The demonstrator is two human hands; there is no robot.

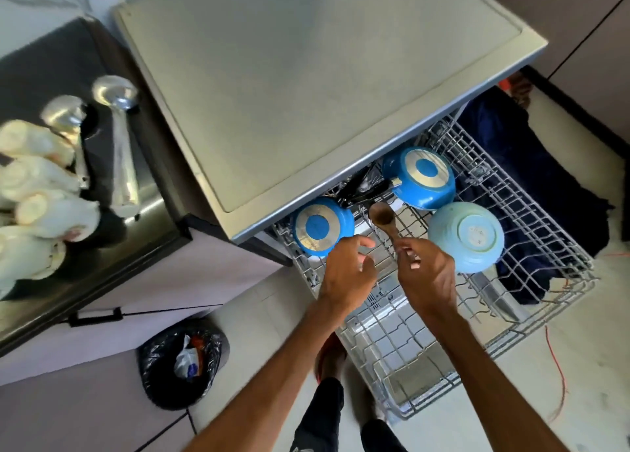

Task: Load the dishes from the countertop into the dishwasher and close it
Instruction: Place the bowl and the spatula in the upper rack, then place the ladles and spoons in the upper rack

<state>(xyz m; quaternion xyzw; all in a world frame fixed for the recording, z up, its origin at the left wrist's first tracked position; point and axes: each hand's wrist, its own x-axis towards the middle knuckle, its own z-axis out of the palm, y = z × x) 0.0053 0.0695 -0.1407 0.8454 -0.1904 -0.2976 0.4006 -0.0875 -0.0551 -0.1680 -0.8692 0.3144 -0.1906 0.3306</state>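
The dishwasher's wire rack (531, 315) is pulled out under the grey top (306, 87). Upside down in it lie two blue pans (320, 226) (421, 177) with black handles, and a pale blue bowl (467, 235). My right hand (426, 274) grips the handle of a wooden spoon (383, 218), its bowl pointing away over the rack between the pans. My left hand (347, 271) hovers just left of it with fingers loosely curled and holds nothing. On the dark countertop (41, 76) at left lie two metal ladles (119, 127) (68, 124) and several pale cups (37, 192).
A black bin bag (184, 363) with rubbish sits on the floor below the counter. A dark cloth (531, 185) lies beyond the rack at right. An orange cable (559, 376) runs along the floor. My feet (332, 359) stand at the rack's near left corner.
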